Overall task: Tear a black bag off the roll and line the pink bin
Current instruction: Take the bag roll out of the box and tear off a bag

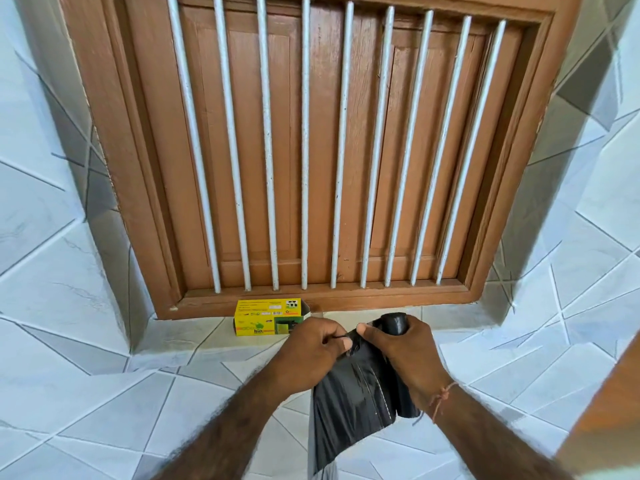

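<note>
Black bag (pixel 349 403) cut off below; roll (pixel 393 323) half-hidden.

yellow box (pixel 268 318) | front face | reads "bin" | other print too small

Nine bars (pixel 304 161) (white), one box (pixel 268 318)

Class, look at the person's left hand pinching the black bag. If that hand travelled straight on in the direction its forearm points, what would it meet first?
The left hand points up and to the right, toward the right hand gripping the bag roll. It would likely meet that hand's thumb first, since they are almost touching; depth is hard to judge.
</note>
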